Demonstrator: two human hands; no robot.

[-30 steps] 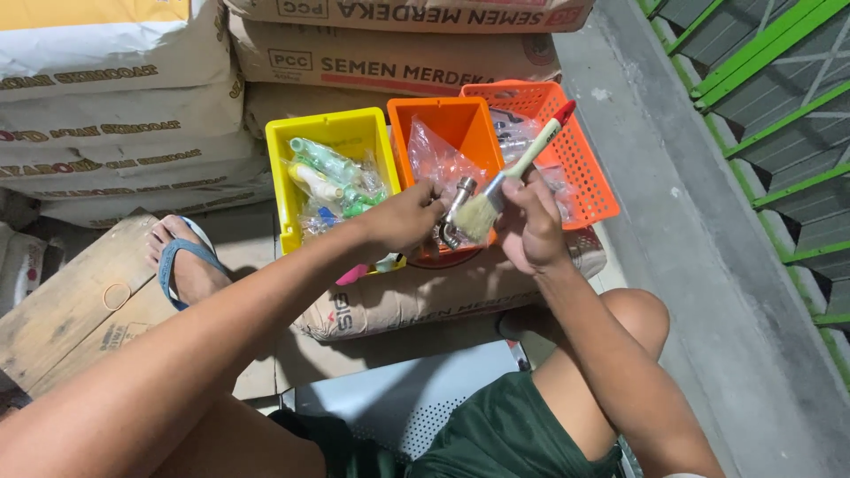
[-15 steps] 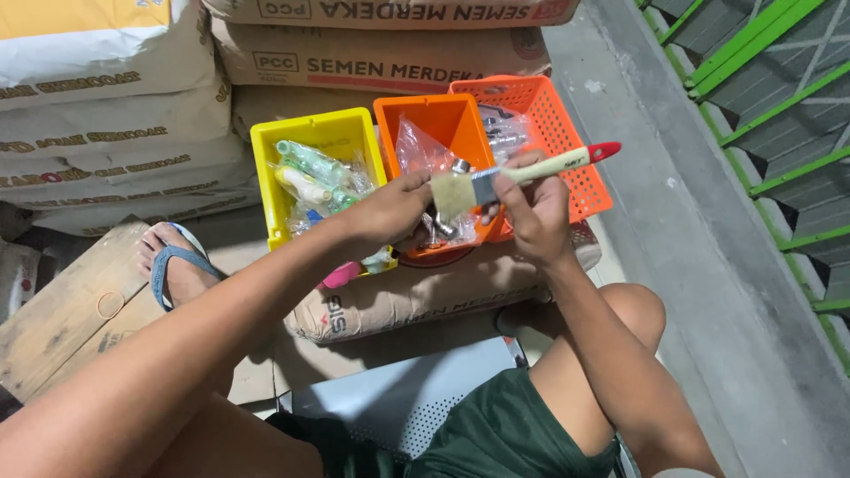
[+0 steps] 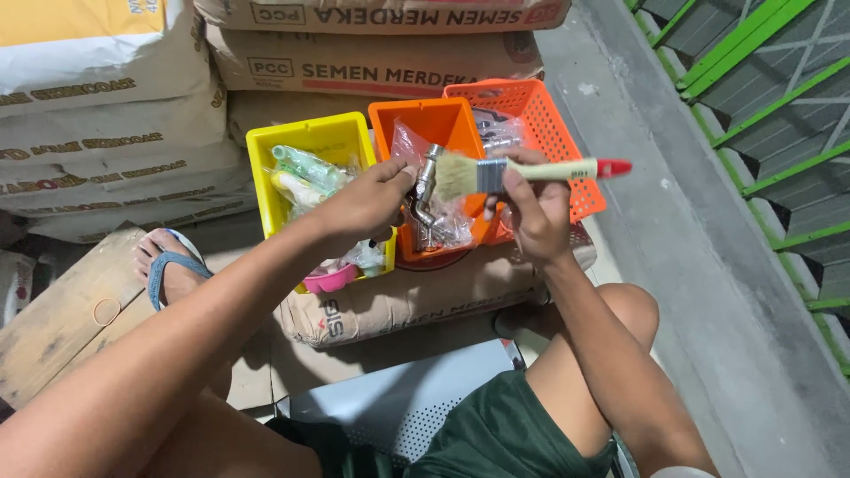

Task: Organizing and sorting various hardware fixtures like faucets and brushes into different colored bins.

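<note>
My left hand (image 3: 367, 199) grips a small metal tap (image 3: 424, 190) and holds it upright over the orange bin (image 3: 421, 119). A paintbrush (image 3: 522, 171) with pale bristles, a cream handle and a red tip lies level in my right hand (image 3: 531, 212). Its bristles touch the top of the tap. Both hands hover just above the row of bins that stands on a brown sack (image 3: 425, 296).
A yellow bin (image 3: 310, 137) holds bagged green and white parts. An orange mesh basket (image 3: 540, 111) holds bagged metal parts. Stacked cement sacks (image 3: 115, 115) rise behind. My foot in a blue sandal (image 3: 168, 265) rests on a wooden board (image 3: 62, 319). Green stair rails (image 3: 770, 97) run at right.
The brush has swung from tilted with its tip up to level, and its bristles now meet the tap. The camera has shifted a little; the hands stay over the orange bin.
</note>
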